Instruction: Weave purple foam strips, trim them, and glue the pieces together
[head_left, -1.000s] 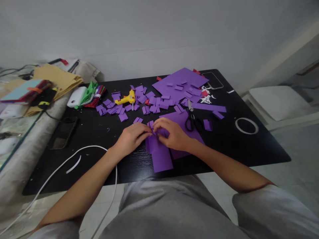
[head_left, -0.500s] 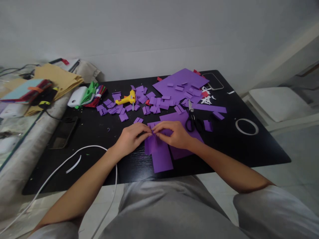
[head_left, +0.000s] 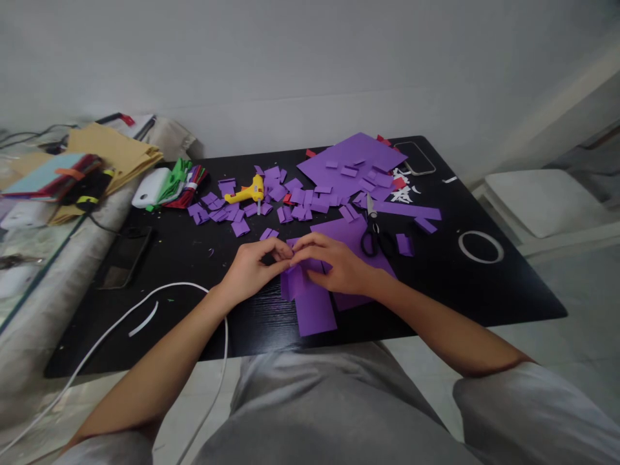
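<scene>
Evidently held left hand (head_left: 256, 261) and right hand (head_left: 336, 261) together at the fingertips over purple paper (head_left: 316, 310) just beneath, perhaps for close control; couldn't tell whether pinching or merely touching it. Had scissors (head_left: 372, 227) just beyond right hand, likely for easy reach.

- No text, brand, number or sign can be read anywhere.
- On the yellow glue gun (head_left: 250, 192), at ten o'clock from the middle of the view, any marking is too small to be made out.
- On the scissors (head_left: 374, 227), at three o'clock, no lettering can be distinguished.
- On the blue-topped stack (head_left: 46, 175), at nine o'clock, any print is lost in blur.
</scene>
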A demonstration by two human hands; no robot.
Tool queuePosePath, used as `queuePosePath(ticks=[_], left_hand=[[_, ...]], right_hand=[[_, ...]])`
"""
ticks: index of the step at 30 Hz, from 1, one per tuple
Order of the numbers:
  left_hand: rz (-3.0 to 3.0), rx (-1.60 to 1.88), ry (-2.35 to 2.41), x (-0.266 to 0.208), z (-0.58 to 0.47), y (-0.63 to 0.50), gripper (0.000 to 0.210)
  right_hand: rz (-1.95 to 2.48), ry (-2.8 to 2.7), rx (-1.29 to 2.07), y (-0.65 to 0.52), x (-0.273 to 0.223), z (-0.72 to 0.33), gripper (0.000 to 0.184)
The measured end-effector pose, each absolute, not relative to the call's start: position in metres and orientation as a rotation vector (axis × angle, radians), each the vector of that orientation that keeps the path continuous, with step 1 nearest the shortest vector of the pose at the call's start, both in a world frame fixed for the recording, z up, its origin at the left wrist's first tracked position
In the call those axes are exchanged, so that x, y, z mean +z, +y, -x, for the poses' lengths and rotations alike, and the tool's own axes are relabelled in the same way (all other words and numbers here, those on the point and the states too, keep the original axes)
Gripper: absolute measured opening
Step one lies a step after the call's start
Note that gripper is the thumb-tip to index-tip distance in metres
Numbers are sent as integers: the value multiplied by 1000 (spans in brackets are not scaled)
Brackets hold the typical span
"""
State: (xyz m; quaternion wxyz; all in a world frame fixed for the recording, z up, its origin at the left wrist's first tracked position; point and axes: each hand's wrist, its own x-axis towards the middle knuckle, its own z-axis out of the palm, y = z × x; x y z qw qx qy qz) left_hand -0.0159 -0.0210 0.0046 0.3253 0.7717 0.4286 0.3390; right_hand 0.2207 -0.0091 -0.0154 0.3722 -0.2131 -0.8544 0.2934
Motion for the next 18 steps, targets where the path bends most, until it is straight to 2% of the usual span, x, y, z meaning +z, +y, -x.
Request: queuePosePath(ticks=[11,18], left_hand=[[-1959,871,1097,10,17,-22,18],[-1882,910,1066,13,15,-23,19]], right_hand=[[533,-2150,702,-7,-17,-222,25],[553,-2148,705,-9,-15,-223,25]])
